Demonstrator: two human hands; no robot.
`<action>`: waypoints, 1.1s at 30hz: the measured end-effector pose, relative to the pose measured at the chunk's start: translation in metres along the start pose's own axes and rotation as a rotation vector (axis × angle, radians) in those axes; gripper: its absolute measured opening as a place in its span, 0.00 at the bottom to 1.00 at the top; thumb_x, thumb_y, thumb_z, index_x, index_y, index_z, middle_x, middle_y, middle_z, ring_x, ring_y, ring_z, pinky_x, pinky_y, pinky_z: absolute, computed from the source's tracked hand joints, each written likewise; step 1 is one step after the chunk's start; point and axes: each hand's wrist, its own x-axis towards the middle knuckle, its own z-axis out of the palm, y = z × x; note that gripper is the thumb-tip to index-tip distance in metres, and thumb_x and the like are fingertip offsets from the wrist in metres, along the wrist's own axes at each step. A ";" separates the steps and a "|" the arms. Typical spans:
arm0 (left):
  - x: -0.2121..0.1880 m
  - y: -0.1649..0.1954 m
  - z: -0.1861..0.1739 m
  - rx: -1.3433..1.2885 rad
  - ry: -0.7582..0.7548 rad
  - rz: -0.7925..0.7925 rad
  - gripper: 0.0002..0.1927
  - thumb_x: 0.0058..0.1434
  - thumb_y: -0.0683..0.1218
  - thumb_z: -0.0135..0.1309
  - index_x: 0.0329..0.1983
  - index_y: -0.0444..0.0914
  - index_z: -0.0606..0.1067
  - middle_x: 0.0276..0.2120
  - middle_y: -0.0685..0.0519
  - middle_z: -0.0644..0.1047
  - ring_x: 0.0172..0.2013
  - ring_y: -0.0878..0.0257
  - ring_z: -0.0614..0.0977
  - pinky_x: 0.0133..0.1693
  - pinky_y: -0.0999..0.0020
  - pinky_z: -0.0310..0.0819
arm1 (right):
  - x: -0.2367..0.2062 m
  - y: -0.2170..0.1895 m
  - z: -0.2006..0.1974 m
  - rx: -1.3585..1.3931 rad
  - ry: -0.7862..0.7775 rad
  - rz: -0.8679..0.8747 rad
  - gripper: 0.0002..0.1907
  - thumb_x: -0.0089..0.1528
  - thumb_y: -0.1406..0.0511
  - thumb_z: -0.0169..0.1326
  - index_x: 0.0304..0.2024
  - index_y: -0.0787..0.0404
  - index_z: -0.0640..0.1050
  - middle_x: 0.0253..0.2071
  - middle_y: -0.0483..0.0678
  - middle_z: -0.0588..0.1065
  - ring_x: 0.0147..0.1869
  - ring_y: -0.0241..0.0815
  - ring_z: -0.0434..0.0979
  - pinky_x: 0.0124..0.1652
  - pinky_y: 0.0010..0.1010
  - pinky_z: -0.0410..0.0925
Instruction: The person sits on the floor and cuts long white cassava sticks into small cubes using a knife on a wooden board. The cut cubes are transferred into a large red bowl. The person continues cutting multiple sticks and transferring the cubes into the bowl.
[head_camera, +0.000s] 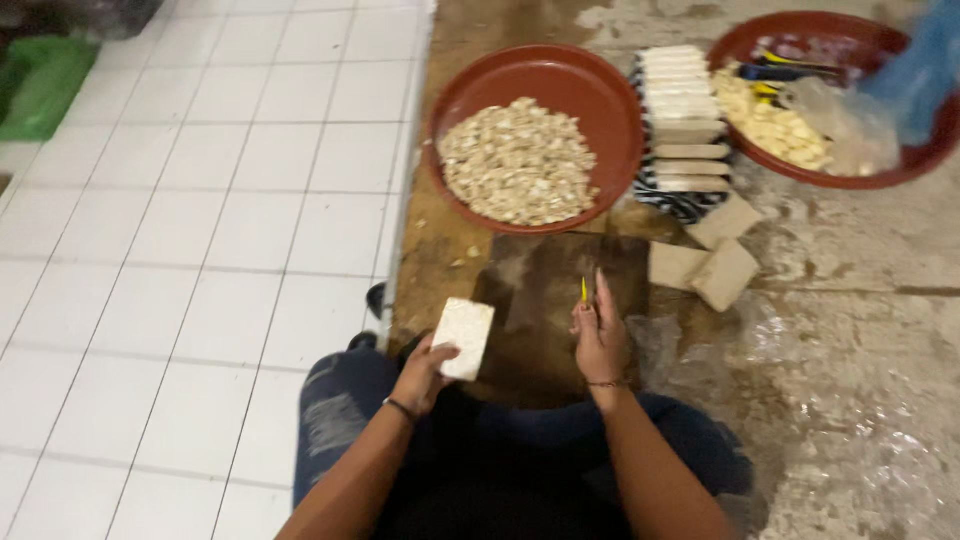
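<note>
— Sitting low over the floor, what does the person hold?

— The left hand (425, 372) is closed around a pale rectangular block (463, 337), nearest the tiled edge. The right hand (598, 335) pinches a small yellow-handled knife (585, 290), blade up, above a dark wet board (560, 300).

— And beyond that?

— Loose tan blocks (705, 268) lie just right of the board. Farther on, a red basin (545, 80) holds cut pale cubes (517, 160), a stacked row of blocks (680, 115) beside it, then a second red basin (900, 165) at the far right corner.
</note>
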 end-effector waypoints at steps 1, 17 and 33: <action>-0.001 -0.002 0.000 -0.057 -0.020 0.040 0.26 0.59 0.41 0.56 0.62 0.38 0.72 0.47 0.51 0.81 0.44 0.59 0.84 0.41 0.62 0.82 | -0.006 -0.004 0.004 -0.130 -0.028 0.025 0.29 0.70 0.64 0.47 0.74 0.60 0.64 0.33 0.49 0.74 0.31 0.36 0.71 0.35 0.28 0.69; 0.012 0.007 0.039 -0.191 -0.044 0.225 0.33 0.69 0.45 0.54 0.76 0.48 0.58 0.57 0.53 0.76 0.49 0.62 0.81 0.43 0.59 0.83 | -0.106 -0.066 0.044 -1.008 -0.484 -0.205 0.26 0.64 0.63 0.54 0.65 0.37 0.74 0.42 0.47 0.79 0.37 0.49 0.81 0.36 0.38 0.73; 0.011 -0.001 0.042 -0.132 -0.055 0.280 0.31 0.69 0.48 0.53 0.74 0.46 0.59 0.55 0.54 0.75 0.50 0.63 0.80 0.45 0.62 0.81 | -0.109 -0.065 0.056 -1.050 -0.447 -0.134 0.28 0.65 0.61 0.54 0.68 0.35 0.71 0.42 0.48 0.77 0.36 0.49 0.80 0.35 0.39 0.73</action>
